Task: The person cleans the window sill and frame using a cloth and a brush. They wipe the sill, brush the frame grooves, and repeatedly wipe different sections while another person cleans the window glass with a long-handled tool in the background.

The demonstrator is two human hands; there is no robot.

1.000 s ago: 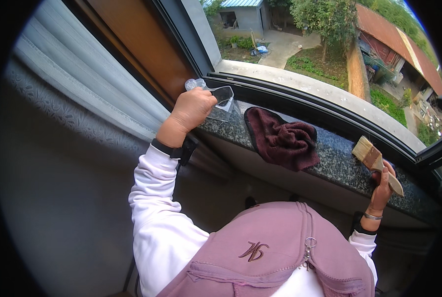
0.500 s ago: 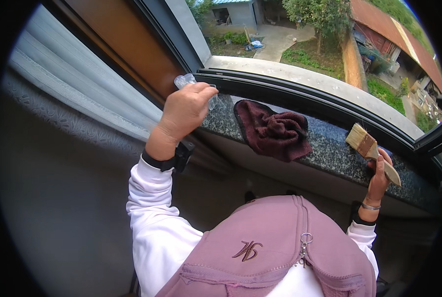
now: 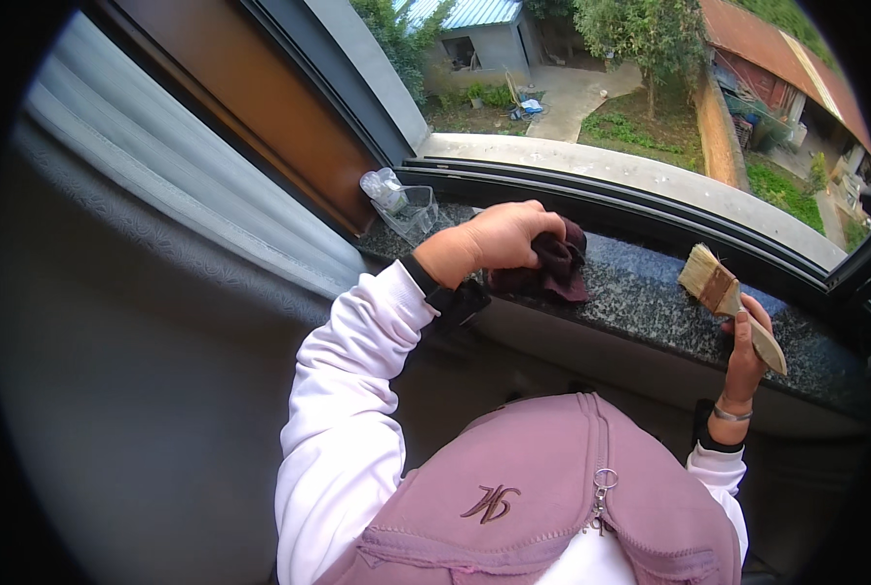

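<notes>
A dark maroon cloth (image 3: pixel 555 268) lies bunched on the speckled granite windowsill (image 3: pixel 640 314). My left hand (image 3: pixel 506 236) is closed on its upper part, fingers bent into the folds. Over the sill's right part, my right hand (image 3: pixel 744 358) grips a flat paintbrush (image 3: pixel 720 292) by its pale wooden handle, bristles pointing up and left. At the sill's left corner stands a clear plastic container (image 3: pixel 416 210), and a crumpled clear plastic piece (image 3: pixel 382 185) sits against it.
A black window track (image 3: pixel 640 210) runs behind the sill, with a pale outer ledge (image 3: pixel 591 164) beyond. White curtains (image 3: pixel 177 185) hang at left beside a brown panel (image 3: pixel 250 88). Outside, far below, are a yard, trees and sheds.
My left hand has let go of the clear plastic at the corner and moved right onto the cloth, bunching it. My right hand still holds the paintbrush in nearly the same place.
</notes>
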